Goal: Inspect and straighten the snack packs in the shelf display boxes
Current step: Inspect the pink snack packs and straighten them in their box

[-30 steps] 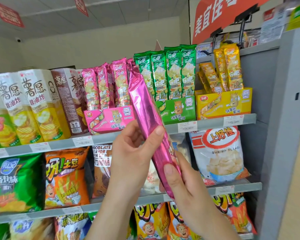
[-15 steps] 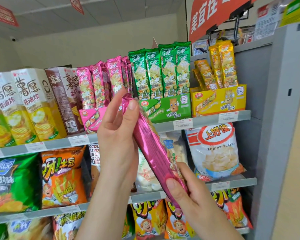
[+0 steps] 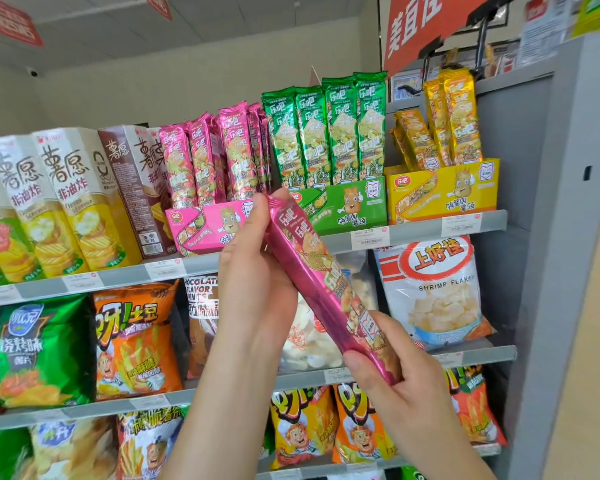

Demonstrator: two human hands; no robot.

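Head view: the pink snack pack [image 3: 319,289] slants between both hands, its top toward eleven o'clock, just below the pink display box [image 3: 205,230]. The left hand [image 3: 253,282] curls round its upper end, and the right hand [image 3: 406,403] pinches the bottom. The pack has just turned, so its printed front now shows. Inspection is under way; re-shelving remains.

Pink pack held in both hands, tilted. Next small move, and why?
Probably tip the pink pack upright and slot it into the pink display box. It is tilted, its top end held by the left hand, its bottom end by the right hand, and the box right behind the left hand holds its matching packs standing upright.
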